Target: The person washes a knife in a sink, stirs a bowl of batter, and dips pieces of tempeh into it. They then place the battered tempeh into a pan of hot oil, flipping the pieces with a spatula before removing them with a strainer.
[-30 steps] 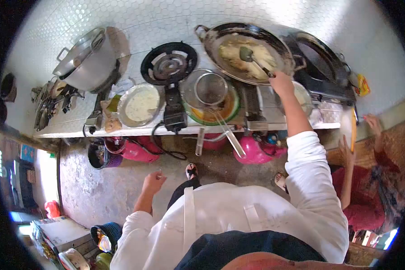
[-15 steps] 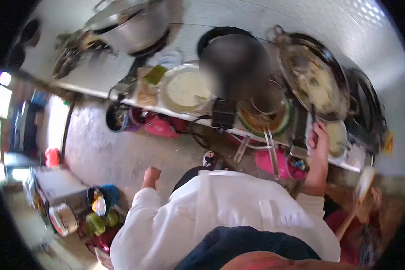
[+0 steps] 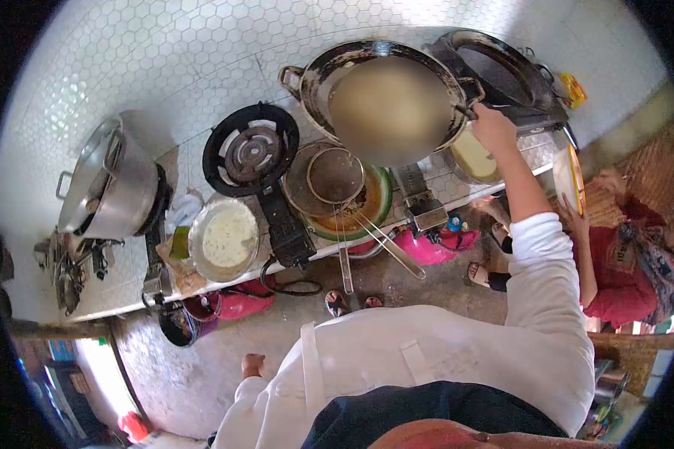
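My right hand (image 3: pixel 496 132) is wrapped round the dark handle of a cooking utensil (image 3: pixel 464 111) at the right rim of a large two-handled wok (image 3: pixel 318 93). A blurred patch covers the wok's middle and the utensil's far end, so its kind is hidden. Pale bits show along the inner wall. Below the wok, a bowl of pale batter (image 3: pixel 473 156) stands near my right forearm. My left hand (image 3: pixel 253 365) hangs low at my side above the floor, its fingers curled in, with nothing visible in them.
Left of the wok are a bare burner (image 3: pixel 253 150), strainers (image 3: pixel 335 176) over a green-rimmed basin (image 3: pixel 382 206), a bowl of white mixture with green flecks (image 3: pixel 228 236) and a big metal pot (image 3: pixel 120 187). At right, a person in red (image 3: pixel 621 262) holds a pale dish (image 3: pixel 568 179).
My view has swung right, so the counter's things sit further left and the wok is nearer the middle. My right hand still grips the utensil. The other person has come further into view.
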The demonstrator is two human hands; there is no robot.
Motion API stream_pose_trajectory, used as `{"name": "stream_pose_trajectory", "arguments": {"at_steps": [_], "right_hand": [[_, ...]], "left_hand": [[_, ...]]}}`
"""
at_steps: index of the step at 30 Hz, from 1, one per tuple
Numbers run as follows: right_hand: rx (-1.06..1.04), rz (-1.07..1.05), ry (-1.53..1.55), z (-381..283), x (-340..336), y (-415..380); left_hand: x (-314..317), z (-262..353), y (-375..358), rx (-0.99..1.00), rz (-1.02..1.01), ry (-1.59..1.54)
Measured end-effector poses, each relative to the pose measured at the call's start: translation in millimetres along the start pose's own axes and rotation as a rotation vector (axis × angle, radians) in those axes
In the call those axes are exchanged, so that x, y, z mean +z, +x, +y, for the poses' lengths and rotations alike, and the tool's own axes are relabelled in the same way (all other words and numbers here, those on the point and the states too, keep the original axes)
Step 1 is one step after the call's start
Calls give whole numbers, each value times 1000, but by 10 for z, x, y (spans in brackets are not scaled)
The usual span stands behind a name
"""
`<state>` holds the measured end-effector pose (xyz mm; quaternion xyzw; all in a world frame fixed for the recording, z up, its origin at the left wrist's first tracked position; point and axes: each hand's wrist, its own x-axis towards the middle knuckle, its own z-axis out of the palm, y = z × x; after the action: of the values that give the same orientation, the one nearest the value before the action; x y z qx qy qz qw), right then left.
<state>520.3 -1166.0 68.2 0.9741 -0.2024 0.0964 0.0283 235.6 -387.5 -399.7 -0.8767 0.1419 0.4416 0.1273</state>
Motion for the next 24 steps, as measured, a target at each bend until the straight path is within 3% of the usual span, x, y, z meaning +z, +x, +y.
{"name": "stream_pose_trajectory", "arguments": {"at_steps": [1, 2, 3, 5, 6, 8, 9, 12, 15, 19, 21, 22, 24], "right_hand": [[-70, -22, -66, -52, 4, -16], [-85, -48, -87, -104, 2, -53], [-77, -48, -87, -123, 15, -93], [-187, -10, -75, -166, 41, -176], [-177, -7, -74, -192, -2, -223], [-154, -57, -67, -237, -200, -301], [-145, -56, -68, -255, -294, -295], [96, -128, -122, -285, -527, -169], [243, -210, -149, -264, -539, 149], [208, -118, -138, -182, -144, 485], [239, -286, -49, -232, 0, 548], [235, -282, -49, -170, 192, 631], [-96, -342, -28, 77, 680, 835]], "left_hand": [[-197, -19, -5, 6, 4, 12], [-320, -59, 16, -91, -50, -194], [-833, 50, -184, -200, -85, -393], [-119, -282, 490, 34, -61, -135], [-119, -305, 587, 145, -26, -5], [-330, -316, 414, -211, -172, -608], [-738, -202, 131, -415, -168, -871], [-323, -475, 524, -222, -70, -520], [-425, -597, 712, 284, 141, 84], [-373, -678, 943, 1, 66, -335], [-697, -502, 676, -266, -2, -708], [-938, -333, 484, -285, -2, -704], [-1297, -68, 197, -343, -9, -689]]}}
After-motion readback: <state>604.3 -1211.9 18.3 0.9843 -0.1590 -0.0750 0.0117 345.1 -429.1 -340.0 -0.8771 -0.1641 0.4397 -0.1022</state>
